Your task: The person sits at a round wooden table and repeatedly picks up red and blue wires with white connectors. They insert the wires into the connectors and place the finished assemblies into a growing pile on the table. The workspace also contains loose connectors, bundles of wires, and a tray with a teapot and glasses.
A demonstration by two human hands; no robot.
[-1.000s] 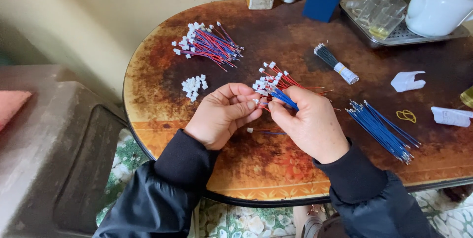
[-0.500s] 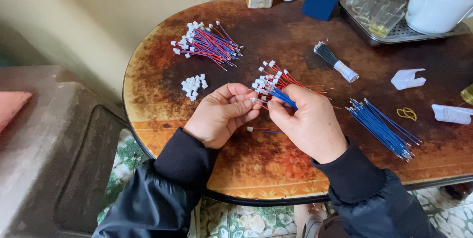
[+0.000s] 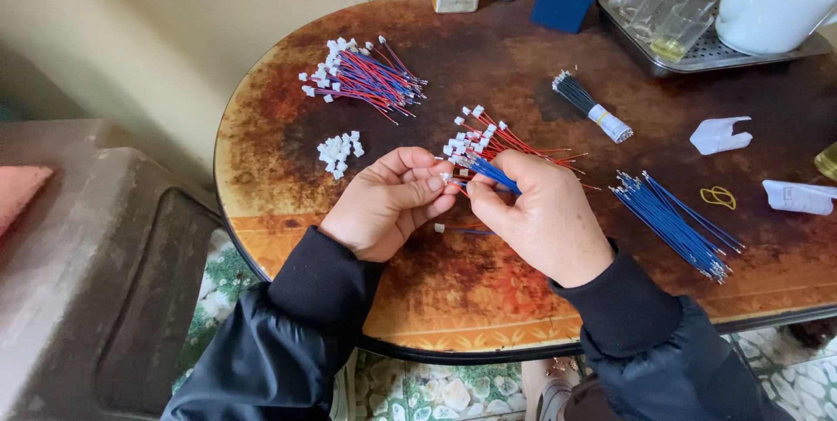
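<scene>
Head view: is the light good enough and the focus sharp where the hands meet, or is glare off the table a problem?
Head view: soft, even light; hands sharp, left hand and right hand pinching blue wires; only mild sheen on the table; slight wide-angle bend at the edges.

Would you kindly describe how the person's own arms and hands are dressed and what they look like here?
Both hands are bare: the left hand and the right hand show no gloves, and no rings or watch are visible. Each arm wears a black, slightly shiny, puffy jacket sleeve, and a snug black knitted inner cuff ends at the wrist. No markings show on the sleeves.
</scene>
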